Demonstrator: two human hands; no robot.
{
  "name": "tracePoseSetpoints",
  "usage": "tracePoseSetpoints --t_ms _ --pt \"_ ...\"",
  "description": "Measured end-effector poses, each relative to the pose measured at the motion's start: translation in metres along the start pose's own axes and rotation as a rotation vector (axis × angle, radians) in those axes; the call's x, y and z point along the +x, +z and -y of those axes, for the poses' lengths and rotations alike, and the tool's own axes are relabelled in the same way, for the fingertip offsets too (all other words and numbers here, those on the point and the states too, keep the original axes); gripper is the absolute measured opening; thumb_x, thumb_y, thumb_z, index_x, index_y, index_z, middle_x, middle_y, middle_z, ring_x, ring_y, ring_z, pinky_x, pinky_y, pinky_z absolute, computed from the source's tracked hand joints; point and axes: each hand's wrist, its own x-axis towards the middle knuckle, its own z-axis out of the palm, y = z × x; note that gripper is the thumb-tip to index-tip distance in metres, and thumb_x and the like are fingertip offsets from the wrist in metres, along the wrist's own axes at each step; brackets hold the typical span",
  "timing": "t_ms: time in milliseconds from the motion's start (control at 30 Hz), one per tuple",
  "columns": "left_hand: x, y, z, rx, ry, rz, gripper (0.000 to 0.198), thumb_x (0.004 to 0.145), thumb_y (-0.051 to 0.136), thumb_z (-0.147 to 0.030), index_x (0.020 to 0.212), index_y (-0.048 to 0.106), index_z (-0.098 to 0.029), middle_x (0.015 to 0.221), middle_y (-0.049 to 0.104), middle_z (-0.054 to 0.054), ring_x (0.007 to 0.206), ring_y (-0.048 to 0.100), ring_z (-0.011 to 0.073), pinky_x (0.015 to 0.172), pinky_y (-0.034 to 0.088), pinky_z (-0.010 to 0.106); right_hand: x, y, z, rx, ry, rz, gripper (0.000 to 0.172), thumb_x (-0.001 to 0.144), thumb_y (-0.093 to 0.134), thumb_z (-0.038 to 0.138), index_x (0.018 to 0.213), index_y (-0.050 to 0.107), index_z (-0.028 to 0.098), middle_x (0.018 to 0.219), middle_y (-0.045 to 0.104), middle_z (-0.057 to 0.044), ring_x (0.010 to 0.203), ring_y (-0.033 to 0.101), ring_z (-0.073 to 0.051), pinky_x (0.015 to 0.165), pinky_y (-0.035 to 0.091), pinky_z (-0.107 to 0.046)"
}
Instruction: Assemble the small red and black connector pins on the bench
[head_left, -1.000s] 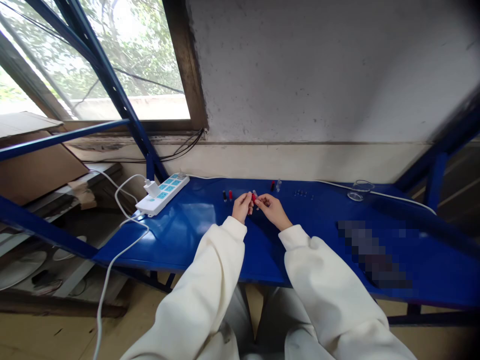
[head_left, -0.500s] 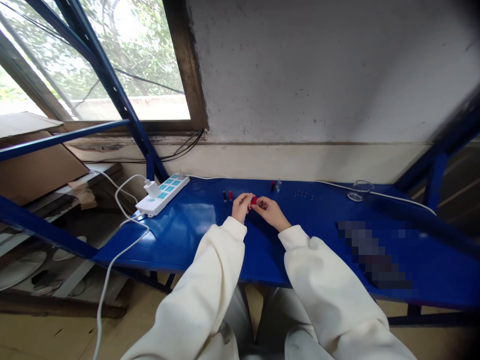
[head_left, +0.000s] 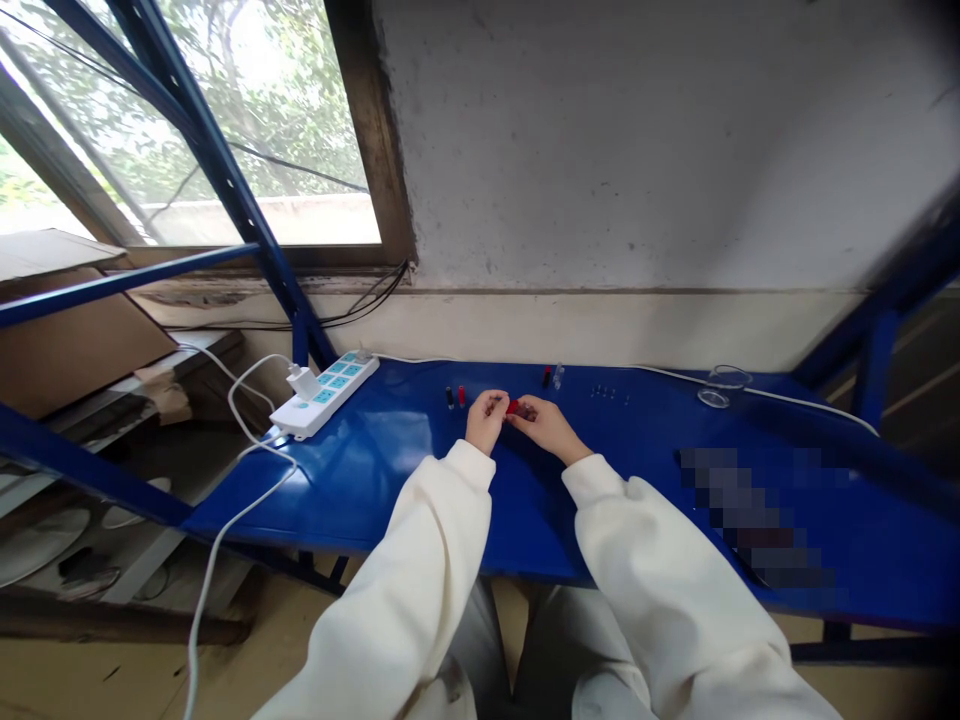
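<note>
Between my two hands is a small red piece (head_left: 513, 407), too small and too covered by fingers to tell its kind. My left hand (head_left: 486, 420) is closed, its fingertips pinched at the left side of the red piece. From the right, my right hand (head_left: 544, 424) grips the same piece with thumb and fingers. Just left of my left hand, a small black cylinder (head_left: 449, 397) and a small red cylinder (head_left: 461, 396) stand upright on the blue table (head_left: 375, 480). Beyond my right hand stands a black and red piece (head_left: 547, 376) beside a clear one (head_left: 559, 376).
A white power strip (head_left: 322, 398) with a plugged-in charger (head_left: 303, 381) lies at the table's left, its cable hanging over the edge. Several tiny clear parts (head_left: 604, 392) sit at the back. Further right are a clear round dish (head_left: 712, 398) and a blurred dark object (head_left: 750, 510).
My hands still hold the red piece, and the fingers have shifted slightly around it. Less of the red shows now. The whole view has moved a little.
</note>
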Motion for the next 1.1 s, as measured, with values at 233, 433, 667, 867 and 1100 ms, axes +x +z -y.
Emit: tracePoseSetpoints --t_ms 233,433,667,867,1100 --pt "-0.004 -0.001 0.002 0.2 0.119 0.021 0.013 0.075 0.051 -0.022 0.086 0.057 -0.018 0.056 0.053 -0.002 0.054 0.05 0.0097 0.058 0.039 0.022 0.023 -0.039 -0.038 -0.348 0.212 -0.172 0.012 0.064 0.06 0.03 0.061 0.057 0.018 0.06 0.06 -0.002 0.058 0.054 -0.015 0.053 0.036 -0.025" --pt "-0.011 0.004 0.006 0.367 0.195 0.131 0.014 0.075 0.049 -0.019 0.084 0.06 -0.02 0.056 0.053 -0.002 0.055 0.051 0.011 0.061 0.04 0.024 0.035 -0.05 -0.058 -0.556 0.335 -0.219 0.009 0.066 0.059 0.028 0.065 0.058 0.019 0.066 0.062 -0.005 0.062 0.056 -0.018 0.05 0.031 -0.025" --pt "-0.011 0.004 0.008 0.441 0.233 0.162 0.016 0.076 0.047 -0.018 0.087 0.059 -0.021 0.058 0.054 -0.001 0.054 0.051 0.0114 0.063 0.042 0.025 0.04 -0.042 -0.066 -0.565 0.336 -0.214 0.01 0.069 0.057 0.027 0.072 0.061 0.019 0.071 0.064 -0.006 0.067 0.058 -0.019 0.054 0.035 -0.026" --pt "-0.011 0.004 0.009 0.542 0.248 0.18 0.018 0.079 0.043 -0.019 0.09 0.056 -0.019 0.06 0.056 -0.001 0.058 0.053 0.0111 0.064 0.043 0.025 0.046 -0.042 -0.068 -0.612 0.373 -0.149 0.013 0.07 0.057 0.028 0.076 0.062 0.017 0.075 0.065 -0.006 0.073 0.06 -0.018 0.056 0.037 -0.024" --pt "-0.012 0.004 0.009 0.572 0.243 0.188 0.018 0.079 0.042 -0.019 0.091 0.056 -0.019 0.06 0.055 -0.002 0.059 0.054 0.0107 0.064 0.043 0.023 0.053 -0.046 -0.067 -0.648 0.43 -0.055 0.017 0.07 0.06 0.03 0.079 0.063 0.016 0.078 0.066 -0.007 0.077 0.061 -0.019 0.059 0.04 -0.023"
